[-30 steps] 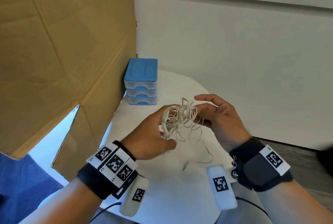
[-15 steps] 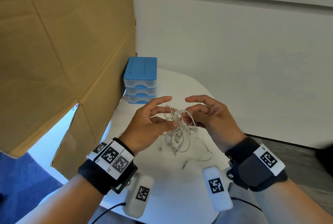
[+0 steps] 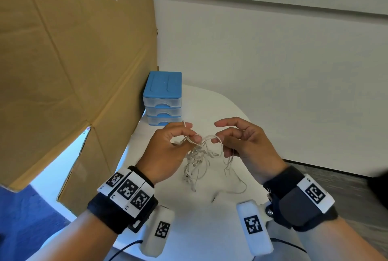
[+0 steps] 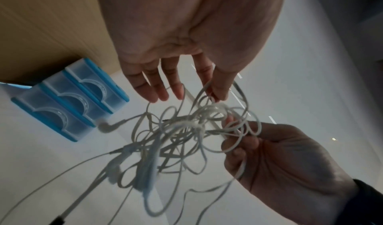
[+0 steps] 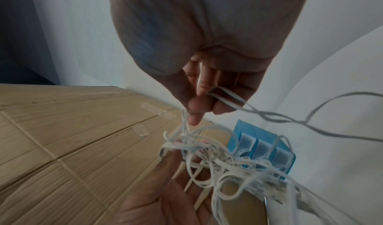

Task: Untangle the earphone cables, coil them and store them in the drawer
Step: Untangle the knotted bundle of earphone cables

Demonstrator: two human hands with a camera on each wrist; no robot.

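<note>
Both hands pinch the tangled earphone cables [image 3: 199,151]: left hand [image 3: 168,151] at nine o'clock, right hand [image 3: 245,145] at three; no readable writing.

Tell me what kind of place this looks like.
Probably an office or a storage corner: a rounded white table against a plain white wall, a large brown cardboard box beside it, and a small blue-topped plastic three-drawer organiser.
</note>
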